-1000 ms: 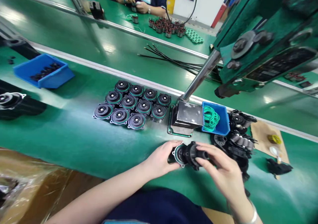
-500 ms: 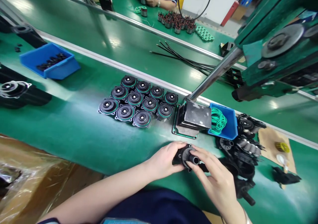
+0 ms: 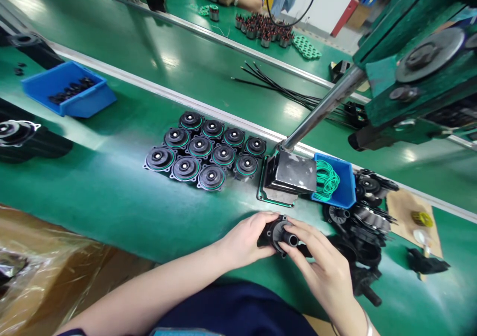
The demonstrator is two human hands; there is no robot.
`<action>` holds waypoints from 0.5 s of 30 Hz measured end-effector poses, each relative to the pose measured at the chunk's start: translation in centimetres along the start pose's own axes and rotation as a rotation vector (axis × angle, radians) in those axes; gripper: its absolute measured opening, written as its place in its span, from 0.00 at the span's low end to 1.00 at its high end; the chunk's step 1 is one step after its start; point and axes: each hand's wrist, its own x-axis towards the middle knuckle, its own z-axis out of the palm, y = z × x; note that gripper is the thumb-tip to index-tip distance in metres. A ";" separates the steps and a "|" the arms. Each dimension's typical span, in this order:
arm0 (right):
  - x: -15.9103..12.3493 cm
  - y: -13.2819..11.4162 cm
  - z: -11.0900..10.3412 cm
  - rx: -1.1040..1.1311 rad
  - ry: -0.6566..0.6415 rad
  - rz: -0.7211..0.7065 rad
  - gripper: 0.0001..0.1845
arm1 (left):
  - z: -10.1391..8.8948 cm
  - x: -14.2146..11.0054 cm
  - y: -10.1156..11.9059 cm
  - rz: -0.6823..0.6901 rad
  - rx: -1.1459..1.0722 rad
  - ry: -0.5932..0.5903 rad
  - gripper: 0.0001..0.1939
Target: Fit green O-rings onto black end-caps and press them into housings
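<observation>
Black plastic assembly with round hollow spout (image 3: 280, 235), being held over the green bench (image 3: 122, 202).
Left hand (image 3: 246, 239) is grasping its body; right hand (image 3: 321, 259) is gripping its spout end with the fingers. Beyond, a dark metal block (image 3: 292, 171) is standing between round black units (image 3: 200, 147) and a blue plastic bin (image 3: 346, 197) holding green rings (image 3: 325, 181).

Left hand (image 3: 248, 240) and right hand (image 3: 325, 264) hold a tube-ended black housing (image 3: 278, 232) over a green tabletop (image 3: 122, 202). Eleven round-topped black units (image 3: 201, 147) stand in rows nearby, while green rings (image 3: 326, 181) lie in a blue bin (image 3: 342, 193).
</observation>
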 end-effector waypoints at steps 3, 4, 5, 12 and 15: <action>0.0 0.0 0.0 0.009 0.005 -0.009 0.13 | -0.1 0.1 0.1 0.013 -0.001 0.006 0.32; 0.1 0.0 0.0 0.008 0.006 -0.011 0.13 | -0.1 0.1 0.1 0.015 0.000 0.007 0.32; 0.1 0.0 0.0 0.004 0.006 -0.013 0.12 | -0.1 0.1 0.1 0.015 0.000 0.007 0.32; 0.1 0.0 0.1 -0.010 0.003 0.000 0.12 | 0.1 -0.1 -0.1 0.013 0.000 0.008 0.33; 0.2 -0.1 0.0 -0.006 -0.004 0.004 0.13 | -0.1 -0.1 0.1 0.009 -0.013 0.010 0.34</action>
